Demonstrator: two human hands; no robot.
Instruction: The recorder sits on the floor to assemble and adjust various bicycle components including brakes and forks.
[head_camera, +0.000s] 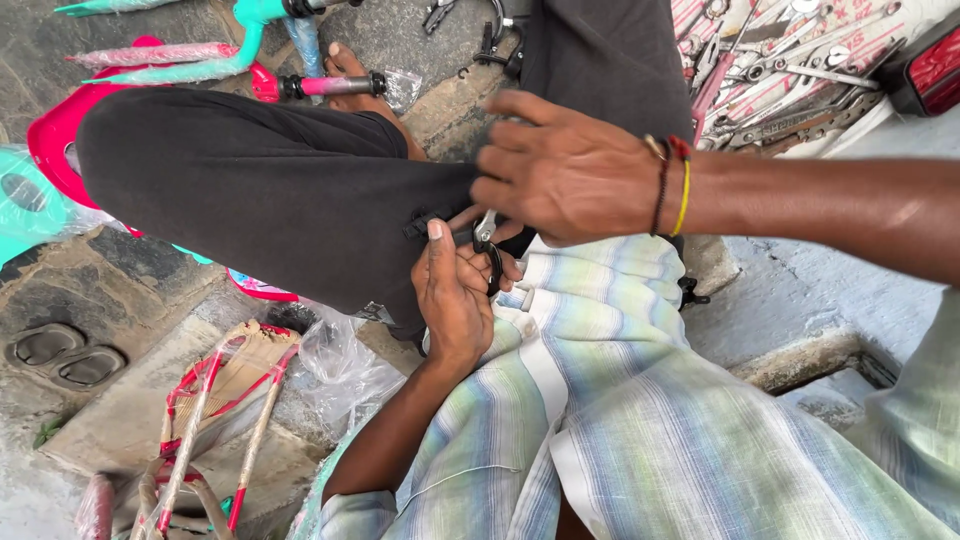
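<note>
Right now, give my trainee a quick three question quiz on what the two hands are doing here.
1. True or false: the left hand holds a small black metal part in its grip.
2. Which lies at the top right? A) wrenches and spanners B) paint tins C) rope
3. What is worn on the wrist of the right hand?

Key: 1 true. 2 A. 3 thread bands, dark, red and yellow.

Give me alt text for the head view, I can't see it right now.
Both hands work a small black and silver metal part over the lap: left hand grips it from below, right hand covers it from above. Metal spanners on a tray lie upper right, a turquoise bicycle frame upper left.
</note>
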